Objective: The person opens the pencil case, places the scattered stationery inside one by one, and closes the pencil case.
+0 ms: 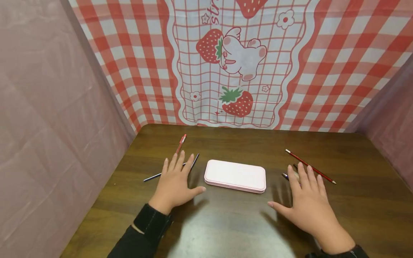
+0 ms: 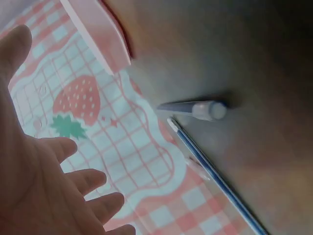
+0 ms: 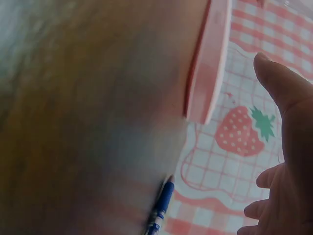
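A closed pale pink case (image 1: 235,175), long and flat with rounded corners, lies on the table midway between the hands. To its left, my left hand (image 1: 174,188) is held palm down with fingers spread, holding nothing. Partly hidden behind that hand are a thin blue stick like a pencil (image 1: 152,177) and a dark blue pen (image 1: 195,160). My right hand (image 1: 308,202), likewise spread and holding nothing, is to the right of the case. Its fingers overlap a blue pen (image 3: 162,205) and another slim dark item in the head view.
A red pen (image 1: 181,142) lies beyond the left fingertips. Beyond the right fingers is a dark red pencil (image 1: 309,166) with a white end. A strawberry-patterned checked cloth (image 1: 235,71) hangs behind the brown table (image 1: 222,229), and pink fabric (image 1: 48,125) hangs at the sides.
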`<state>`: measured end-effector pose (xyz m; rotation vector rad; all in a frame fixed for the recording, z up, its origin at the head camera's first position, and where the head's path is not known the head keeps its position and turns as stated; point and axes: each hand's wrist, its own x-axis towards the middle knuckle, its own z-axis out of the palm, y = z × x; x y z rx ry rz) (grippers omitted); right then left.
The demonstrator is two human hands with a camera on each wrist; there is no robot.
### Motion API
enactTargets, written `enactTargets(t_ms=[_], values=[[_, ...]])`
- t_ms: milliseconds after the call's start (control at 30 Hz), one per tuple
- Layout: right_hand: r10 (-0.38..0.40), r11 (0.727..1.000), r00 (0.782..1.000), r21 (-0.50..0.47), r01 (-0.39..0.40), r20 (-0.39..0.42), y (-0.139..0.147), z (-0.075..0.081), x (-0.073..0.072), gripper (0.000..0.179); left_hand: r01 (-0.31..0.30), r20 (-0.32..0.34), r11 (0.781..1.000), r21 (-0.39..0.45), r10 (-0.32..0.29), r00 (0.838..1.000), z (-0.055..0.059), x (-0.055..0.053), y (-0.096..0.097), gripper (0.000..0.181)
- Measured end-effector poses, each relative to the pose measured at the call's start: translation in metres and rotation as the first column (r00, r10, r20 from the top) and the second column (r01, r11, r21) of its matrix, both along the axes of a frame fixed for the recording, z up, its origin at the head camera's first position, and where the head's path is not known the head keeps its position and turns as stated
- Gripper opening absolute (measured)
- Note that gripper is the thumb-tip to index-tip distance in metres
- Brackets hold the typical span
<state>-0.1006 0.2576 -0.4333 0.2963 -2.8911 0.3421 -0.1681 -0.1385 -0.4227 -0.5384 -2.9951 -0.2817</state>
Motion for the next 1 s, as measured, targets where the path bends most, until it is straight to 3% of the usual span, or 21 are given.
enactTargets(t_ms=[300, 533, 767, 1000], values=[[0.044, 0.999, 0.989, 0.017, -0.047, 0.14, -0.01, -0.001, -0.016, 0.127, 0.103, 0.044, 0.993, -0.062, -0.1, 0.994, 0.004, -0.023, 0.018, 0.11], [0.097, 0.995, 0.979, -0.008, -0.097, 0.178, -0.021, 0.003, -0.03, 0.112, 0.292, 0.105, 0.956, -0.005, -0.29, 0.951, 0.004, -0.044, 0.028, 0.1], [0.15, 0.987, 0.956, -0.093, -0.131, 0.252, -0.029, -0.001, -0.048, 0.107, 0.25, 0.23, 0.962, 0.107, -0.268, 0.935, -0.004, -0.059, 0.033, 0.103], [0.253, 0.949, 0.924, -0.261, -0.179, 0.287, -0.027, -0.001, -0.064, 0.112, 0.2, 0.32, 0.95, 0.241, -0.272, 0.908, -0.008, -0.062, 0.04, 0.104]])
